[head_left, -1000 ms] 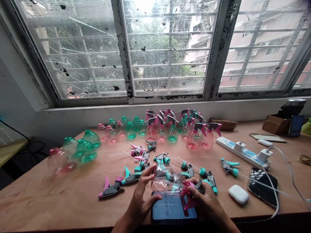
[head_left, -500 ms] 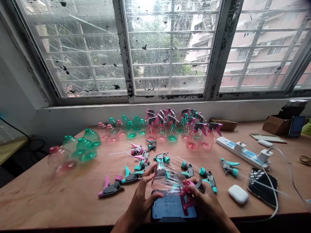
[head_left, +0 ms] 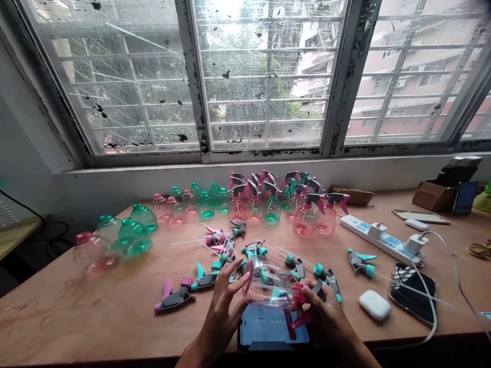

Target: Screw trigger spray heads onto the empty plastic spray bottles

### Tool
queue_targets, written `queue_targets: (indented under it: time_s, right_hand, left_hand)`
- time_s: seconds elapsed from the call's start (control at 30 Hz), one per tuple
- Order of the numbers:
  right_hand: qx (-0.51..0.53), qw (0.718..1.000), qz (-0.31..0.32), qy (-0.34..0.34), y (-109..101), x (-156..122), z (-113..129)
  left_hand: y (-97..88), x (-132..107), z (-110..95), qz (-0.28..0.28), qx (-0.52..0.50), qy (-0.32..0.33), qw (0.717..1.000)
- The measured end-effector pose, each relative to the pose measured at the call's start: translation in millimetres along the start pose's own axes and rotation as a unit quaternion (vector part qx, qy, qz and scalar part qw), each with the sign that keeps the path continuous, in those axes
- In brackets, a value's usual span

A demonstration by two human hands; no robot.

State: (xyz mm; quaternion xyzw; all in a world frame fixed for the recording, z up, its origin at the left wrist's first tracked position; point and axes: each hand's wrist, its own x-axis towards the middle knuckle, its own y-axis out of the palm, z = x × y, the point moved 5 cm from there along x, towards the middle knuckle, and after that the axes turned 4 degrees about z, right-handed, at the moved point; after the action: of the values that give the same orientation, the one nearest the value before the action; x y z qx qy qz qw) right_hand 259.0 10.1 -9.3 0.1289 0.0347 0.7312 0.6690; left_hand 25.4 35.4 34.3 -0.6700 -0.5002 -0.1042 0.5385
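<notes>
"What are you holding?"

"1 pink bottle (head_left: 270,292), sideways at lower centre. My left hand (head_left: 223,297) grips its base; my right hand (head_left: 326,311) is closed around its neck and 1 sprayer head (head_left: 304,320)."

"And nearby?"

"1 lit phone (head_left: 261,328) below; at frame left, 3 green bottles (head_left: 135,238) and 1 pinkish bottle (head_left: 91,254)."

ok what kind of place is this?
Probably an ordinary room, home or small office, used as a makeshift workspace. Clues: the grimy barred window, the wooden table with groups of spray bottles on it, and the white power strip with chargers plugged in.
</notes>
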Motion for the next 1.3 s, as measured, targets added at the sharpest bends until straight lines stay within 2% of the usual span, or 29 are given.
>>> queue_targets:
  time_s: [0.2,0.47,0.6,0.67,0.73,0.8,0.93,1.03,1.1,1.2,1.27,1.3]
  right_hand:
    - [-0.017,1.000,-0.005,0.011,1.2,-1.3,1.4]
    - [0.018,1.000,-0.019,0.010,-3.1,-2.1,-2.9]
    - [-0.106,0.991,-0.050,-0.060,-5.1,-6.5,1.2]
    - [-0.193,0.974,-0.056,-0.102,-4.2,-8.7,6.1]
    - [-0.232,0.965,-0.044,-0.115,-3.1,-9.1,9.5]
    - [-0.212,0.973,-0.015,-0.094,-2.1,-7.6,11.4]
    - [-0.102,0.993,0.044,-0.030,2.4,-6.5,15.8]
    - [-0.038,0.997,0.065,0.012,6.3,-7.9,16.8]
    - [-0.016,0.997,0.066,0.040,6.8,-6.6,17.8]
    - [-0.025,0.998,0.029,0.051,-2.0,4.9,33.8]
    - [-0.078,0.997,-0.009,0.026,-14.6,21.2,60.1]
    - [-0.127,0.992,-0.008,0.001,-20.1,32.1,77.5]
  left_hand:
    - [5.3,-3.2,4.2,0.042,-0.013,0.008,0.999]
    - [0.5,-0.9,-2.7,0.004,0.005,0.019,1.000]
    - [7.3,-6.9,4.1,0.039,-0.072,-0.009,0.997]
    - [9.3,-9.4,10.0,0.031,-0.129,-0.042,0.990]
    - [9.2,-9.4,11.3,0.021,-0.151,-0.042,0.987]
    - [7.7,-7.3,6.8,0.021,-0.128,-0.002,0.992]
    - [2.9,-5.5,-3.7,0.008,-0.089,0.069,0.994]
    - [2.8,-6.8,-6.2,-0.002,-0.088,0.090,0.992]
    - [5.5,-6.5,-4.7,0.005,-0.087,0.077,0.993]
    - [10.7,-4.1,-1.7,0.029,-0.083,0.028,0.996]
    - [12.0,-2.5,-1.4,0.037,-0.079,-0.001,0.996]
    - [11.9,-1.9,-1.1,0.037,-0.076,-0.018,0.996]
